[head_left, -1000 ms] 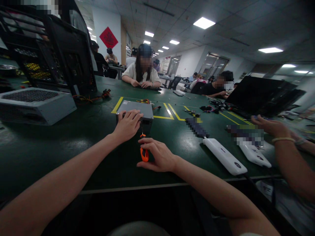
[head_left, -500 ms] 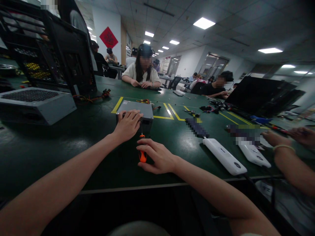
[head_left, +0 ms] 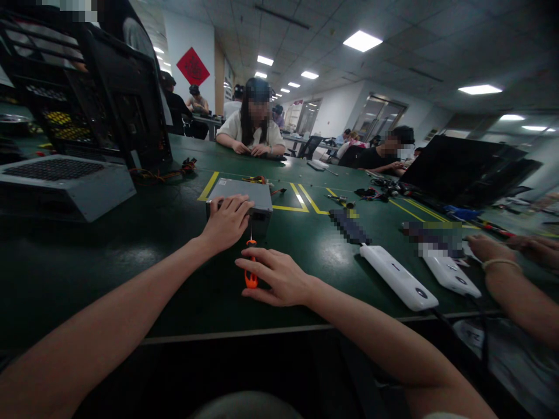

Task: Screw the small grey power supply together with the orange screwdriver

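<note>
A grey computer power supply (head_left: 244,191) sits on the green table in front of me. Over its front top edge lies my left hand (head_left: 228,218), fingers curled onto the metal and holding the box; the thumb side is partly hidden. An orange and black screwdriver (head_left: 250,279) points away from me, its shaft reaching the front face of the power supply. Where the tip meets the box is hard to make out. My right hand (head_left: 279,278) is around the screwdriver's handle, fingers on top and the thumb below.
Left stand a second power supply (head_left: 65,186) and an open black computer case (head_left: 109,93). White handheld devices (head_left: 397,276) lie to the right, near a neighbour's hands (head_left: 493,250). Cables (head_left: 379,189) and black panels (head_left: 467,171) are farther back. A person (head_left: 251,125) sits opposite.
The fingers of my right hand have shifted slightly left around the screwdriver handle, and the handle has turned a little. My left hand and the power supply have stayed put.
</note>
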Demonstrator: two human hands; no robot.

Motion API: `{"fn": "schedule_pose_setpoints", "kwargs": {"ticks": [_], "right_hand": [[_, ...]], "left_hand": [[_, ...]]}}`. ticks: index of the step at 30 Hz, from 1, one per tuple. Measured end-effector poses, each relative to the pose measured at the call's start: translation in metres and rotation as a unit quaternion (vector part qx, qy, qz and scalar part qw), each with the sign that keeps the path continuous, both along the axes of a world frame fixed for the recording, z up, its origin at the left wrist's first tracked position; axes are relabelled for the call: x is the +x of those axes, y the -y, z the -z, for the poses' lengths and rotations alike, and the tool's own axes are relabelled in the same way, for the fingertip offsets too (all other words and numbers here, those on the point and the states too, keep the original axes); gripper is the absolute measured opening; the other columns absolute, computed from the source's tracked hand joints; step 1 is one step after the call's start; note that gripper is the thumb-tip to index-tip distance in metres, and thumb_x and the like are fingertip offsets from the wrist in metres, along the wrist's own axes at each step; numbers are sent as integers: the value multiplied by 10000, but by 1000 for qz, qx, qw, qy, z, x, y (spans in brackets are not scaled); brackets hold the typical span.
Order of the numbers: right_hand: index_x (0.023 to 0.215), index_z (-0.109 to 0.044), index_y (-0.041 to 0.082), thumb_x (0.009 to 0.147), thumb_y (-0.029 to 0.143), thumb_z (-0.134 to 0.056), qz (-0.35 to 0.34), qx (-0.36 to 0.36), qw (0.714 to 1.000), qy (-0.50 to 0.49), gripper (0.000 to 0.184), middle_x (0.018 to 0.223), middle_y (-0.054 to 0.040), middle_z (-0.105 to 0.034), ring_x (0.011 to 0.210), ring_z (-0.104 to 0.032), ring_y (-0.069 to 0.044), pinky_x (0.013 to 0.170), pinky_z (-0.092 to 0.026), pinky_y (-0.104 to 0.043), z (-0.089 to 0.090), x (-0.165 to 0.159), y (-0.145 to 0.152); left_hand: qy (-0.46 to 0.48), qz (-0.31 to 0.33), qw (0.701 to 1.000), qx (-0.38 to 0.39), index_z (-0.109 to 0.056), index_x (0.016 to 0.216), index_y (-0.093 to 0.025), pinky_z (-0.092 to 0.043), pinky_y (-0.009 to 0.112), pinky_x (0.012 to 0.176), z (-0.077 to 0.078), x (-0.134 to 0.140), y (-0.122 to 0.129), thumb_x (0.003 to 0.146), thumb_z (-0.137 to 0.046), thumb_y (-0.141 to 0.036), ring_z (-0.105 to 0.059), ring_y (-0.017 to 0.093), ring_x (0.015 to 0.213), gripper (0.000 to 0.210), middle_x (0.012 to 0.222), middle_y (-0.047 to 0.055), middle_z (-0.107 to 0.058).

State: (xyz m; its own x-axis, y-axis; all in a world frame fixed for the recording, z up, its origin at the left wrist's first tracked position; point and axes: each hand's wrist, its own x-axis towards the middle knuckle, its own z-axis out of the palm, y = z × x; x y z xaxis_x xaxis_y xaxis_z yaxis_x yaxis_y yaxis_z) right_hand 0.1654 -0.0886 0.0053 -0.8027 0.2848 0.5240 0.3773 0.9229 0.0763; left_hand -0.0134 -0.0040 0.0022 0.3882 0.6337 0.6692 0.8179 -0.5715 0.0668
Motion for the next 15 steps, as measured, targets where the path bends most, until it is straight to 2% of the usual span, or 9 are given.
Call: {"fn": "schedule_pose_setpoints", "kwargs": {"ticks": [3, 6, 8, 11, 15], "right_hand": [[1129, -463, 136, 844, 528, -488, 2, -3, 1000, -18, 484, 1125, -152, -585, 946, -620, -198, 742, -511, -299, 2, -1, -1], [1104, -441, 129, 803, 566, -525, 1, -45, 998, -39, 536, 1141, -173, -563, 1012, -595, -212, 778, -517, -318, 4, 0, -2], [1121, -431, 126, 823, 528, -519, 0, -59, 998, -31, 508, 1173, -178, -536, 1059, -570, -218, 795, -517, -323, 4, 1, -1], [1186, -430, 130, 877, 456, -463, 6, -24, 1000, 5, 451, 1192, -169, -530, 1035, -582, -210, 775, -517, -311, 1, 0, 0], [1156, -463, 154, 866, 509, -467, 3, 30, 1000, -9, 458, 1139, -139, -587, 918, -630, -190, 711, -514, -287, 1, -1, -1]], "left_hand": [[0, 0, 1000, 2, -482, 1195, -232, -224, 470, 995, 1, 0, 0, 876, -360, -216, -406, 243, 1216, 342, 1296, 86, -503], [-3, -3, 1000, 1, -481, 1193, -234, -220, 474, 997, -1, 0, 1, 876, -358, -211, -410, 241, 1212, 341, 1301, 86, -502], [-7, -7, 1000, 2, -482, 1186, -230, -222, 476, 992, -1, 0, 1, 880, -352, -210, -413, 240, 1211, 334, 1303, 85, -501], [-15, -12, 1000, 7, -480, 1181, -222, -230, 474, 983, -1, 0, 1, 885, -347, -213, -419, 238, 1207, 325, 1301, 81, -504], [-15, -13, 1000, 10, -479, 1185, -232, -233, 471, 981, 0, 0, 0, 881, -354, -214, -418, 240, 1209, 329, 1296, 81, -508]]}}
